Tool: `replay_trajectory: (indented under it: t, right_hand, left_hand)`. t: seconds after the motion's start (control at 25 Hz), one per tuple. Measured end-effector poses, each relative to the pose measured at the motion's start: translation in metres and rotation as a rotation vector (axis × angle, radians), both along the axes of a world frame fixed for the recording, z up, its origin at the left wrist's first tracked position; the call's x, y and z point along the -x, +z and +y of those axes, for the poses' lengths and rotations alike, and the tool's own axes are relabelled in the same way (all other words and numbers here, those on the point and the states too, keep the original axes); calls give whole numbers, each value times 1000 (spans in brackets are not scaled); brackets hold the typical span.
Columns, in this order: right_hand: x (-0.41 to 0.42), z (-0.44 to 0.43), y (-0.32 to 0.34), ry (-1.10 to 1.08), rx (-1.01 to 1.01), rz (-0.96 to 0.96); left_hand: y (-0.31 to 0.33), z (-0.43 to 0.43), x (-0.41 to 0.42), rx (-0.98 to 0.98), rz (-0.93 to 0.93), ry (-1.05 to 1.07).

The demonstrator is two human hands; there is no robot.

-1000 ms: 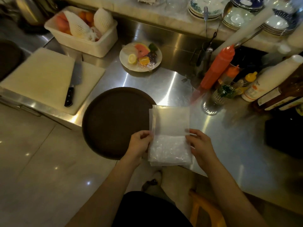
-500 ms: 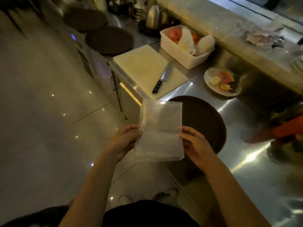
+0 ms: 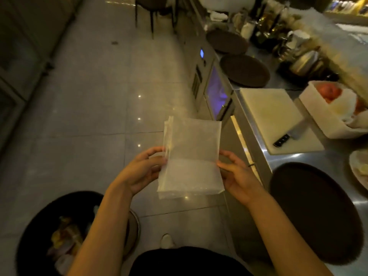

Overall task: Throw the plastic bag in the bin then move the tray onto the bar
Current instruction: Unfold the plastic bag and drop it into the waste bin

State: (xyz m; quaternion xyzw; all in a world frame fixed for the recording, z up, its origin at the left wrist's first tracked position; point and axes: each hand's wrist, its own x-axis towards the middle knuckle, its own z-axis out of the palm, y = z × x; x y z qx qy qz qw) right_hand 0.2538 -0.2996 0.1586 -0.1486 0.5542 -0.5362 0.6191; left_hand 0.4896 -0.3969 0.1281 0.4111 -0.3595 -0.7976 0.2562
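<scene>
I hold a flat, translucent plastic bag [image 3: 191,158] upright over the floor, pinched at its two side edges. My left hand [image 3: 142,171] grips the left edge and my right hand [image 3: 238,176] grips the right edge. A dark round bin [image 3: 39,230] with scraps inside stands on the floor at the lower left, partly hidden by my left forearm. The dark brown round tray [image 3: 314,214] lies on the steel counter at the right, apart from both hands.
Along the steel counter [image 3: 282,160] lie a white cutting board [image 3: 276,116] with a knife [image 3: 288,136], a white tub of fruit [image 3: 334,110], a plate edge [image 3: 358,170] and two more dark round trays [image 3: 245,70]. Tiled floor stretches left.
The view has swung left from the counter to the floor; the bag now hangs over the floor instead of the counter, and the bin has come into sight.
</scene>
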Motion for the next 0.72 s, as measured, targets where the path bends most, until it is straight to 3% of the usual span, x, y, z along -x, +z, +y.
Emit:
replay_trajectory:
  t: [0.36, 0.72]
  right_hand:
    - [-79, -74, -2, 432, -17, -21]
    - [-132, -147, -8, 741, 19, 132]
  left_hand:
    - [-8, 36, -107, -31, 94, 430]
    - [-3, 48, -140, 7, -74, 766]
